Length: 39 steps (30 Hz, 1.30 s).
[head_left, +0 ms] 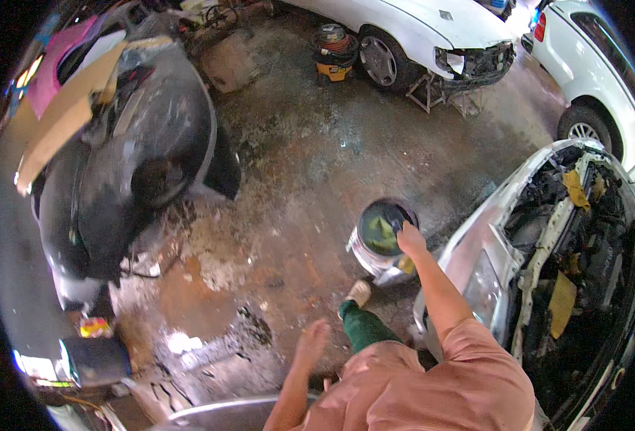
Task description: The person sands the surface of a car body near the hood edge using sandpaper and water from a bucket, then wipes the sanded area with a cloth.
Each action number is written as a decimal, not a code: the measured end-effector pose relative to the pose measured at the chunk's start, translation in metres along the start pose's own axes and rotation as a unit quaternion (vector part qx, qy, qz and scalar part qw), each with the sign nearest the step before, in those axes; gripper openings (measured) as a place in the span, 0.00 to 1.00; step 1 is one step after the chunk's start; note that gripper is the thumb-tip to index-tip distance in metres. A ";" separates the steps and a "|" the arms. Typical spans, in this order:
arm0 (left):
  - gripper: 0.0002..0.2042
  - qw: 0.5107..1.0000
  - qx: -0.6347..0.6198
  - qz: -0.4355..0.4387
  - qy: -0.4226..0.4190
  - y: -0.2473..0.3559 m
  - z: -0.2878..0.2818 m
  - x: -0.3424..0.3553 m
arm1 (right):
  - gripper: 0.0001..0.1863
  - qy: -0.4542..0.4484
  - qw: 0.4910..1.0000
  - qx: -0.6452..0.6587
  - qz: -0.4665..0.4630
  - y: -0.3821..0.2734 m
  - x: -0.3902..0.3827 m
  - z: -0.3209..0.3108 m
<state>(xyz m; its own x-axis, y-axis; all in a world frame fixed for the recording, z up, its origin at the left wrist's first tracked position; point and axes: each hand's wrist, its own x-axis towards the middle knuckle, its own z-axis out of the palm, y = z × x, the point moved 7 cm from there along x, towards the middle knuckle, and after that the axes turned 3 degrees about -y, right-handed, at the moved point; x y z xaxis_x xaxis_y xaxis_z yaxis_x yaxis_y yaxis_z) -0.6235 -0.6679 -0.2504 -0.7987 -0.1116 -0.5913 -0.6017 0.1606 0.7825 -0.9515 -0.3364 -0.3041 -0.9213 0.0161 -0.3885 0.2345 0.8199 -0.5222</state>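
A pink shirt (432, 381) is nearest, below the one bucket (364, 260), which is round and white, with dark, wet-looking contents and one yellow-green patch. At the bucket's right rim, the right hand (408, 238) meets one dark piece; whether it is clamped, I cannot tell. The left hand (312, 343), lower left of the bucket, is loosely open. Beyond and right: three white cars (403, 25).

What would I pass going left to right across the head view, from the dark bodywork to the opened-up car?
Dark car bodywork, left hand, bucket with the right hand at its right rim, exposed engine bay of the pale car.
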 end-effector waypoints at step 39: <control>0.14 0.882 0.137 0.229 -0.389 0.263 0.155 0.330 | 0.17 0.341 0.852 0.371 0.144 -0.084 -0.057 -0.041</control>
<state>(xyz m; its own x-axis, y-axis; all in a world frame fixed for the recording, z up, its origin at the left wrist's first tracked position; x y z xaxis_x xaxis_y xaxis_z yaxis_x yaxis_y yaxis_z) -1.0448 -0.5103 -0.2698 -0.6464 0.7159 -0.2639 -0.1078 0.2567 0.9605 -0.9313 -0.3825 -0.2072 -0.6989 0.6914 -0.1832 0.3797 0.1416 -0.9142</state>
